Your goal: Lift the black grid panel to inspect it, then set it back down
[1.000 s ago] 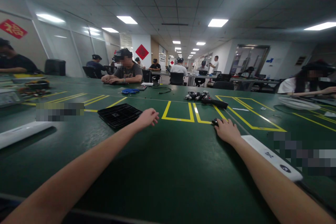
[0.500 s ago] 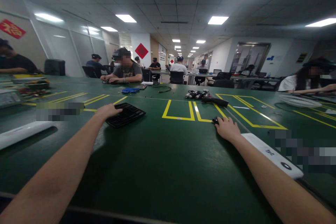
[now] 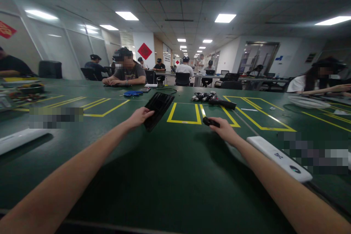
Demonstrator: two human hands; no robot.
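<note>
My left hand is closed on the near left edge of a flat black ribbed tray, which is tilted and raised off the green table. My right hand is closed around a small black object with a rounded end. The object sits just above the table near the yellow tape marks, and my fingers hide part of it, so its kind cannot be made out. A gap of table separates my two hands.
A bundle of cables and a black tube-like thing lie beyond my right hand. A white power strip is by my right forearm. A blue item lies farther off. A person sits across the table.
My left hand has lifted the black tray and carried it right, tilting it up. My right hand has moved left with the small black object, now showing more of it.
</note>
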